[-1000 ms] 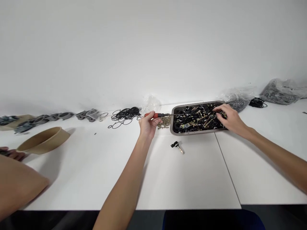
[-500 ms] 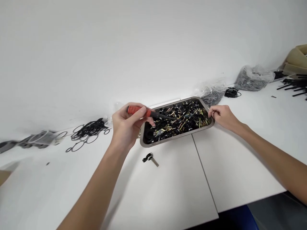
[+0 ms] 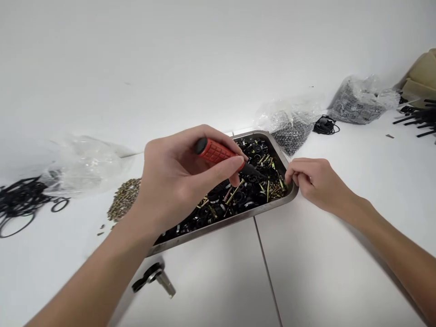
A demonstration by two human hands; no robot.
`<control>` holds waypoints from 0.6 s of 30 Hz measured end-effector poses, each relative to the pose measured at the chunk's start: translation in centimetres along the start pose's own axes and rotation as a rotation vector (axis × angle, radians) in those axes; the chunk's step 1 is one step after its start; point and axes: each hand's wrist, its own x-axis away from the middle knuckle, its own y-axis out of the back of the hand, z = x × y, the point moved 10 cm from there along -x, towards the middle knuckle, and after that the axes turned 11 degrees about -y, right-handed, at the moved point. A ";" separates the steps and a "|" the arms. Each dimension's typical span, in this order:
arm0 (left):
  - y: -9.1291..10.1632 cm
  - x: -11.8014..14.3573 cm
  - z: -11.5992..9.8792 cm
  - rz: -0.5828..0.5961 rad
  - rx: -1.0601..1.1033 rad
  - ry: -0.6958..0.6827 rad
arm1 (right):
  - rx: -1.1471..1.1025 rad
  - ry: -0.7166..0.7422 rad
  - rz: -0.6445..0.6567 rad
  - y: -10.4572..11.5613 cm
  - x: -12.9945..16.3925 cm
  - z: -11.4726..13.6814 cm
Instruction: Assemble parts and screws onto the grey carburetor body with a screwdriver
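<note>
My left hand [image 3: 177, 179] is closed round the red grip of a screwdriver [image 3: 218, 152] with a black butt end. Its dark shaft points down to the right into a shallow metal tray [image 3: 221, 225]; the very tip is lost among the contents. Black ring-shaped parts [image 3: 213, 197] and brass-coloured screws and pins [image 3: 274, 188] fill the tray. My right hand [image 3: 315, 181] has its fingers curled and pressed against the tray's right rim, gripping it. A black clamp-like part with a metal stem [image 3: 155, 274] lies on the table in front of the tray.
Left of the tray lie a pile of small brass-coloured pieces [image 3: 124, 200], a clear plastic bag [image 3: 88, 165] and tangled black rings [image 3: 23, 200]. Behind and right are bags of small grey parts [image 3: 293, 134] [image 3: 357, 102], a black bundle [image 3: 326, 125] and black rods [image 3: 418, 118].
The view has moved closer to the tray and shifted. My left hand has carried the screwdriver rightward over the tray, towards the right-hand corner. My right hand stays at the rim.
</note>
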 end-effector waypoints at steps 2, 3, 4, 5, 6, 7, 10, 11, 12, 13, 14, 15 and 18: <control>0.1 0.0 0.3 -0.009 -0.001 0.008 | 0.008 0.006 -0.010 0.3 0.0 0.1; 0.2 0.0 0.6 -0.014 0.005 0.016 | 0.011 0.006 -0.014 0.4 0.0 0.2; 0.3 -0.1 0.8 -0.020 0.012 0.027 | 0.015 0.004 -0.017 0.5 0.0 0.2; 0.3 0.0 1.2 -0.024 0.017 0.045 | 0.018 -0.001 -0.019 0.6 0.0 0.2; 0.3 0.0 1.6 -0.028 0.017 0.066 | 0.021 -0.007 -0.018 0.6 0.0 0.2; 0.4 0.0 1.9 -0.030 0.013 0.086 | 0.023 -0.012 -0.016 0.7 0.0 0.2; 0.3 0.1 2.3 -0.031 0.011 0.103 | 0.021 -0.019 -0.016 0.7 -0.1 0.1; 0.4 0.1 2.2 -0.032 0.015 0.094 | 0.021 -0.021 -0.015 0.7 -0.1 0.0; 0.4 0.1 2.0 -0.039 0.018 0.082 | 0.020 -0.025 -0.012 0.7 -0.1 0.0; 0.6 0.0 1.9 -0.051 0.017 0.074 | 0.020 -0.029 -0.009 0.6 -0.2 -0.1; 0.8 0.0 1.7 -0.064 0.009 0.070 | 0.019 -0.032 -0.005 0.6 -0.2 -0.2; 1.1 -0.1 1.6 -0.074 -0.003 0.067 | 0.019 -0.033 -0.003 0.6 -0.2 -0.2; 1.6 -0.5 1.0 -0.088 -0.018 0.047 | 0.020 -0.026 -0.011 0.7 -0.2 -0.1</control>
